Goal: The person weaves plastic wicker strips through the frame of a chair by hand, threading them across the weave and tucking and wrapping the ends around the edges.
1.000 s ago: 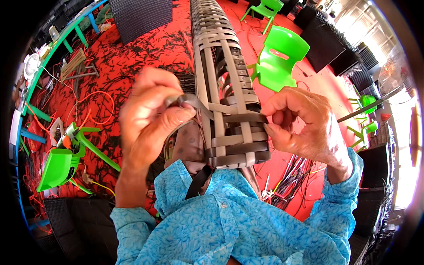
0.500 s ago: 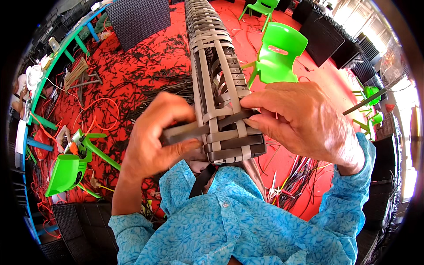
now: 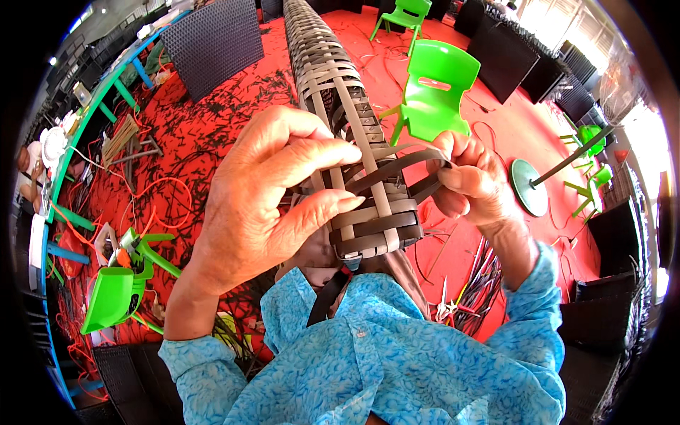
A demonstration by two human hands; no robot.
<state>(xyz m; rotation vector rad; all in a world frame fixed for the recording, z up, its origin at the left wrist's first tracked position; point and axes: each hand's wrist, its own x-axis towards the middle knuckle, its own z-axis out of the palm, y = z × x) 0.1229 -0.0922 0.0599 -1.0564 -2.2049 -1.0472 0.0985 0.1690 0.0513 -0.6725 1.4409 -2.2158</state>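
A long, narrow frame wrapped in grey-brown flat strips (image 3: 328, 71) points away from me, its near end at my lap. Toward that end the weave is loose, with gaps showing a dark inner frame. My right hand (image 3: 476, 185) pinches a dark flat weaving strip (image 3: 400, 161) just right of the frame, and the strip bows in a loop from the weave to those fingers. On the left side, my left hand (image 3: 258, 191) has thumb and forefinger apart at the weave, with nothing visible gripped between them. Its other fingers are partly hidden.
Ahead on the right stands a green plastic chair (image 3: 438, 88). A round green base with a pole (image 3: 529, 188) is farther right. Loose strips (image 3: 478, 297) lie by my right knee. Left are a tipped green chair (image 3: 110, 297) and a dark woven piece (image 3: 212, 51) on scrap-strewn red floor.
My right hand has moved right and slightly down, drawing the dark strip out into a loop. The left hand has let go of the strip end and opened beside the weave.
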